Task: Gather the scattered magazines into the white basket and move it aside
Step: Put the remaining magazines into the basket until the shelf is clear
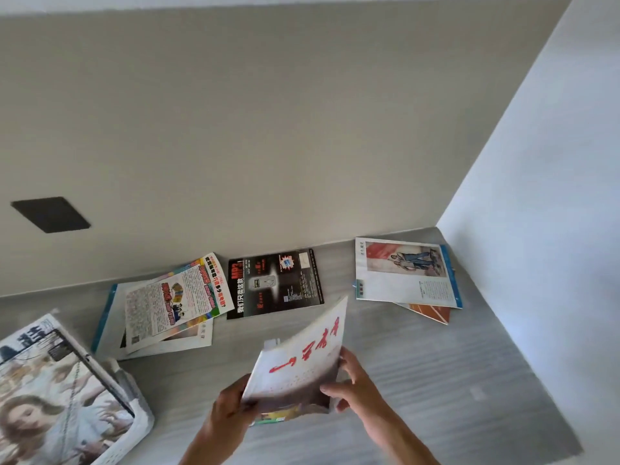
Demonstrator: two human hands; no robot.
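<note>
Head camera is showing me both hands lifting a white magazine with red lettering (pixel 303 357) off the grey tabletop (pixel 436 380). What I am worrying about first is the second, colourful magazine (pixel 268 418) peeking out beneath it: it is riding loosely under the top one and, in my judgement, may be sliding out if the pair is tilted further on the way across. The raised cover is also bowing upward at its far corner, so the pages may be fanning open.

The left hand (pixel 231 402) is pinching the near left corner, thumb on top, while the right hand (pixel 349 380) is clamping the near right edge with its fingers curled over the cover. Both holds are sitting at the near end, so most of the magazine is hanging unsupported beyond them.

The white basket (pixel 134 414) is standing at the left edge, well apart from the hands, with a large magazine (pixel 50 397) already lying in it. Three more groups are waiting along the wall: a colourful pile (pixel 167 303), a black magazine (pixel 275 283), and a pair in the right corner (pixel 406 273).
</note>
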